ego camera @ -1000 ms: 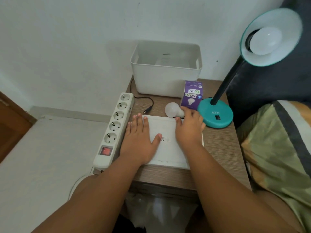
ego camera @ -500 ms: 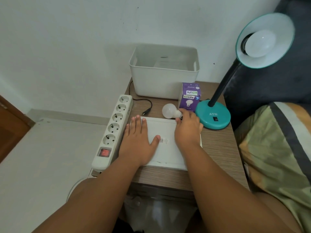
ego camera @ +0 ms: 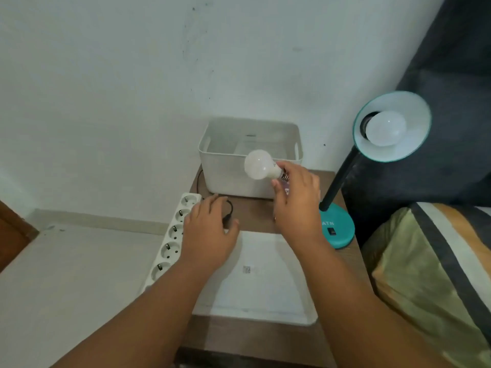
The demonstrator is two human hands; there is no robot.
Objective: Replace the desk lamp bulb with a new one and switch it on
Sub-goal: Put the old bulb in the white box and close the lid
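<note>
Up off the table (ego camera: 255, 338), the spare bulb (ego camera: 259, 164) is pinched by its screw end in the right hand (ego camera: 297, 205), glass pointing left, in front of the white bin (ego camera: 225, 176). Lower & further left, the left hand (ego camera: 210, 235) hovers w/ fingers loose, gripping nothing, nr the power strip (ego camera: 175, 232). At right the lamp (ego camera: 338, 229) has a fitted bulb (ego camera: 385, 128) in its shade, well apart from both hands

Your right hand (ego camera: 297, 203) pinching a spare bulb (ego camera: 261, 165) by its base above the desk (ego camera: 265, 338), your left hand (ego camera: 210, 235) relaxed over the tray (ego camera: 265, 296), lamp (ego camera: 390, 128) with its bulb (ego camera: 386, 128) fitted at right
</note>
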